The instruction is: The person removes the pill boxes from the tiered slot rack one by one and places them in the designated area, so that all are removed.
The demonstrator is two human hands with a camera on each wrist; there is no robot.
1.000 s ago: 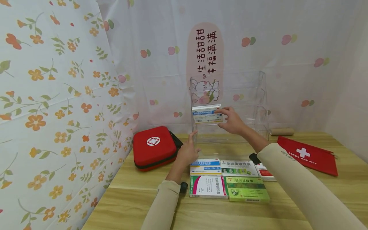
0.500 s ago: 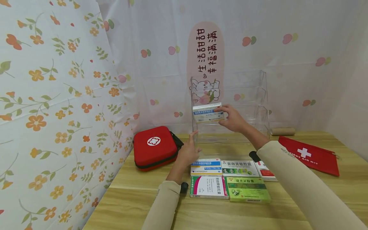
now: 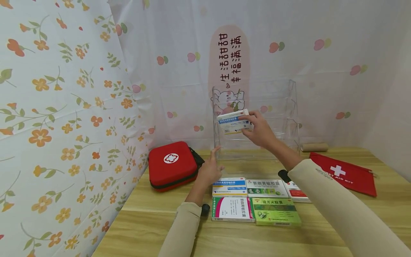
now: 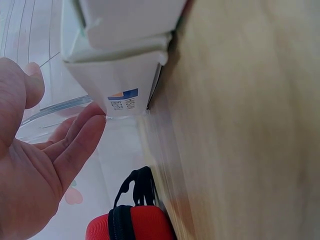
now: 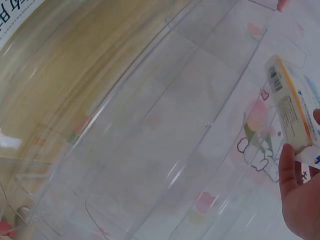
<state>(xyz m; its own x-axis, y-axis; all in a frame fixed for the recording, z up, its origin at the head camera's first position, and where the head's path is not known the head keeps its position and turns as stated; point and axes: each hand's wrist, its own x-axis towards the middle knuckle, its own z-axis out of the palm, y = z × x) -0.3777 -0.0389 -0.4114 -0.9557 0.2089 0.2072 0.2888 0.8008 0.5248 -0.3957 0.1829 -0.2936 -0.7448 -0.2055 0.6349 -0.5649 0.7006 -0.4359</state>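
Note:
My right hand pinches a white and blue medicine box by its right end and holds it tilted against the left side of a clear acrylic tiered rack. The right wrist view shows the box edge-on above the rack's clear shelves. My left hand rests with straight fingers against the rack's lower left corner. In the left wrist view the left hand lies open beside a white box on the table.
Several medicine boxes lie flat on the wooden table in front of the rack. A red first-aid case sits at left, a red first-aid pouch at right, a cardboard tube behind. Floral curtains hang behind and at left.
My right hand has lifted the box a little higher in the rack and tilted it. The left hand has stayed in place.

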